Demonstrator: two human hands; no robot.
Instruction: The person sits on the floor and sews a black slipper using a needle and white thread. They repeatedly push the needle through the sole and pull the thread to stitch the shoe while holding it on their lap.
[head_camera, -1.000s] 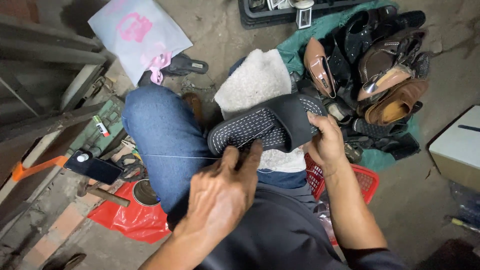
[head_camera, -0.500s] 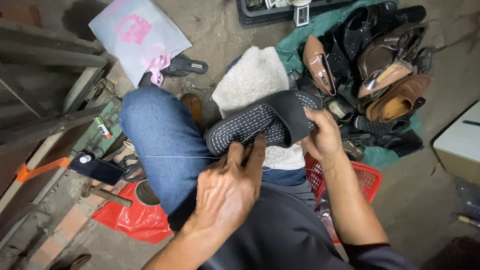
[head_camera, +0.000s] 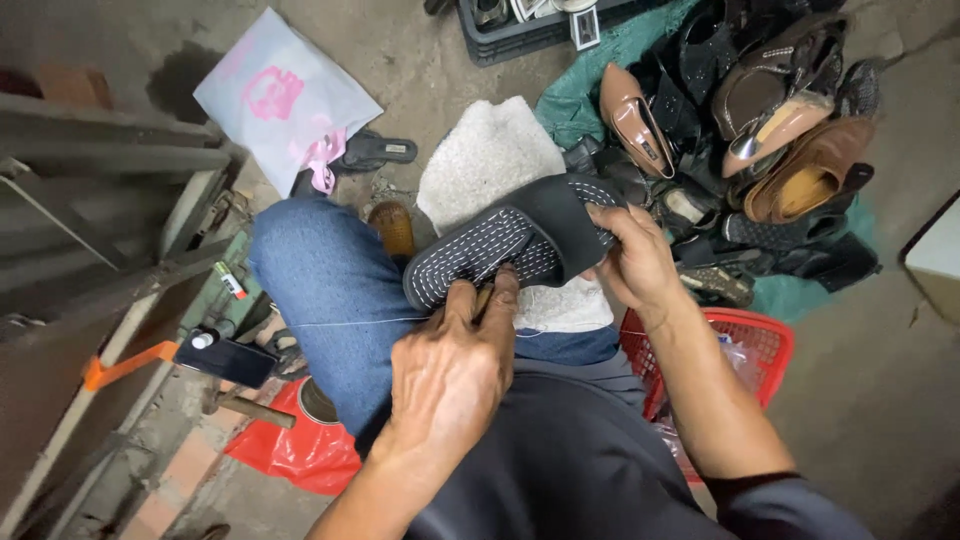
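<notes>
Head view looks down on a black slide sandal (head_camera: 510, 240) lying across the person's lap, its footbed dotted with rows of pale stitches and its broad strap toward the right end. The right hand (head_camera: 632, 258) grips that strap end, fingers curled over the edge and thumb pressed on top, so it is closed on the sandal. The left hand (head_camera: 455, 370) sits just below the sandal's near edge, fingers drawn together and pinching a small brown-handled tool (head_camera: 483, 300) whose tip meets the sole; the tip itself is too small to make out. A thin white thread (head_camera: 350, 321) runs from the sandal leftward across the blue-jeaned knee (head_camera: 320, 280).

Under the sandal lies a white fuzzy cloth (head_camera: 490, 160). Beyond the sandal to the right, a heap of shoes (head_camera: 760, 140) rests on a green sheet (head_camera: 580, 90), a tan pump and brown loafers among them. Below the sandal's right end stands a red plastic basket (head_camera: 760, 345). To the left of the sandal, past the knee, are a pale plastic bag with pink print (head_camera: 285, 100), a black flip-flop (head_camera: 380, 152) and a red bag (head_camera: 290, 450) on the concrete floor.
</notes>
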